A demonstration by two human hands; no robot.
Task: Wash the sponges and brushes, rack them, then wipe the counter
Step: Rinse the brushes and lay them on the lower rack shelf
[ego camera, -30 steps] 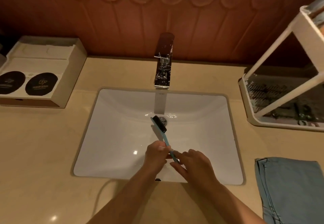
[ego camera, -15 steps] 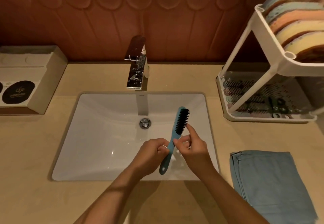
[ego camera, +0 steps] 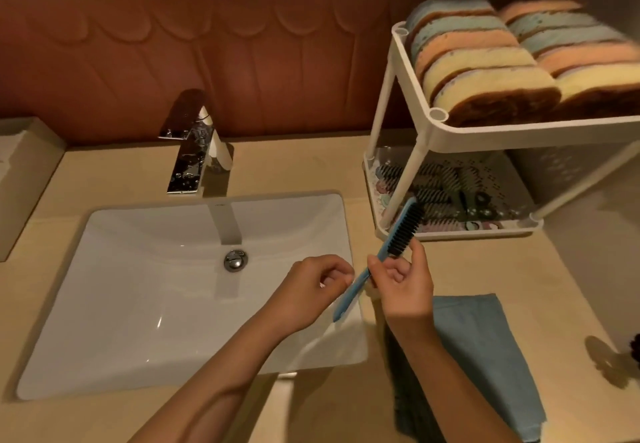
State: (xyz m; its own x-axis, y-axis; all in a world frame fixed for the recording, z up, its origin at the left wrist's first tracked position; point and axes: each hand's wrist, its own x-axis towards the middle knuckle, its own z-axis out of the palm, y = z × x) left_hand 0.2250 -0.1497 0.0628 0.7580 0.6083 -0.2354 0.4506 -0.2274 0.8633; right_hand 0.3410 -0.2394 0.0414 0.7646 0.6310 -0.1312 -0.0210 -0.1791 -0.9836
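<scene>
Sink (ego camera: 138,304), left: white basin, faucet (ego camera: 194,151) at its far edge.

Left hand (ego camera: 311,290): being held over the basin's right rim with fingers curled, just beside the handle. Whether the handle is being touched cannot be told.

Brush (ego camera: 383,252): blue handle, black bristles. It is being held tilted between basin and rack (ego camera: 401,151), with its head pointing far-right.

Right hand (ego camera: 405,283): being held palm-up, with thumb and fingers being pinched on the handle just below the bristles.

Step judged in hand: a washed brush is being racked. The next move is calling for a short reach far-right, so that it is laid among the racked brushes (ego camera: 440,193) on the lower tier, beneath the sponges (ego camera: 485,71).

Cloth (ego camera: 485,356), near right: lying on the counter (ego camera: 485,269), likely for wiping.
</scene>
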